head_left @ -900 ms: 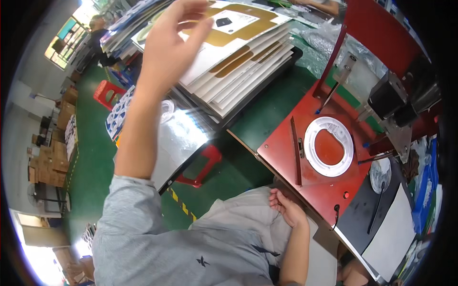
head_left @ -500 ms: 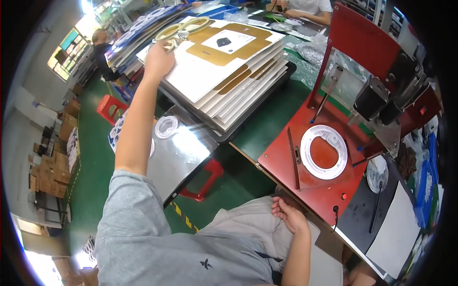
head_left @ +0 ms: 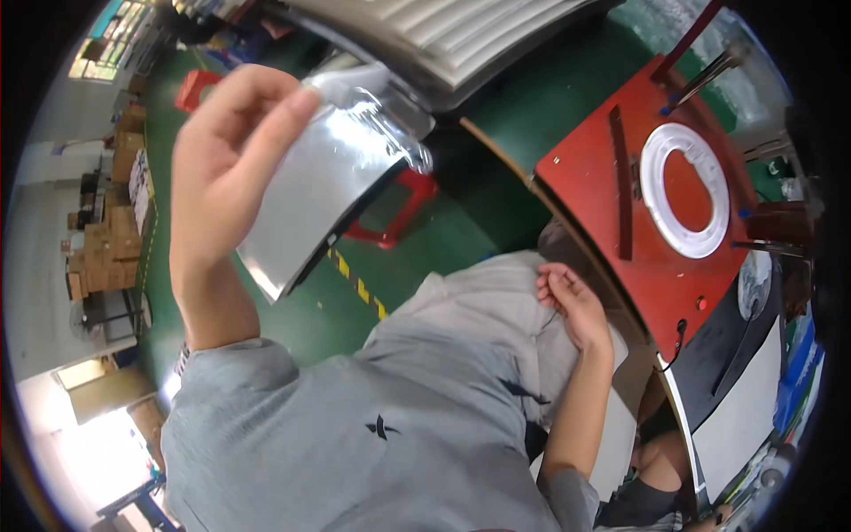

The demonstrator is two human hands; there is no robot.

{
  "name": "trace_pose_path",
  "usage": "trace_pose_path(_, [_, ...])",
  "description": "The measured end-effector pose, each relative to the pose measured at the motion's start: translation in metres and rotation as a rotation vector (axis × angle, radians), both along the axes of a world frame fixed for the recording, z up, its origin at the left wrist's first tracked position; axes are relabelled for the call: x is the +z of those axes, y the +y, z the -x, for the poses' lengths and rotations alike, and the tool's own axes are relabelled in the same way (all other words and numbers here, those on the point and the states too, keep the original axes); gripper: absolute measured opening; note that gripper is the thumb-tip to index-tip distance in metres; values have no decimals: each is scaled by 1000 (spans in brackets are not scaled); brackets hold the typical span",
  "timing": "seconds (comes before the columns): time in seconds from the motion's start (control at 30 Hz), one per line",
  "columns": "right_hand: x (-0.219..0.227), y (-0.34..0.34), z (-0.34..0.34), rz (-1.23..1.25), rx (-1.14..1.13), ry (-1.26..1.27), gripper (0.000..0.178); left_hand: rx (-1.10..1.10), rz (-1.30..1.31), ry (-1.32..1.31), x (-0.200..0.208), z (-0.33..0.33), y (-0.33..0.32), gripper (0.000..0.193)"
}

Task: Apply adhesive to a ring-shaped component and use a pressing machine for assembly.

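Note:
My left hand is raised at the upper left, thumb and fingers pinched on a clear glossy plastic piece. The piece is blurred, so its full shape is hard to make out. Behind it lies a shiny metal tabletop. My right hand rests near my lap with loosely curled fingers and nothing visible in it. To its right, a white plastic ring lies flat on a red machine base.
A stack of white sheets in a dark tray stands at the top. A red stool shows beyond the metal tabletop. Cardboard boxes are piled at the far left. Another person's knee is at the lower right.
My left hand has come back from the top of the sheet stack toward me, and now pinches the clear plastic piece. The view has tilted downward. My right hand stays near my lap.

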State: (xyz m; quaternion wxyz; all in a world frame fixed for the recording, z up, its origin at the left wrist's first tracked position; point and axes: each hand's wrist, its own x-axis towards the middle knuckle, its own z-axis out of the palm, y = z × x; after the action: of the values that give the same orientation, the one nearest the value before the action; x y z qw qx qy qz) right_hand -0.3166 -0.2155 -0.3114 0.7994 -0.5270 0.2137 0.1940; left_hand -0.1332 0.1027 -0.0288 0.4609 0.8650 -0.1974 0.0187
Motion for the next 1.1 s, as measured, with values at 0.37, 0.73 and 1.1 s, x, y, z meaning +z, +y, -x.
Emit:
trace_pose_path(0.37, [110,99,-12,735,213,-582,23,-37,1305,1843,-189,21,-20,24])
trace_pose_path(0.73, [124,65,19,381,-96,-387,17,-284,243,1306,-178,32,-69,37])
trace_pose_path(1.1, [136,43,18,-426,-461,-373,68,-924,550,1097,-186,28,-78,37])
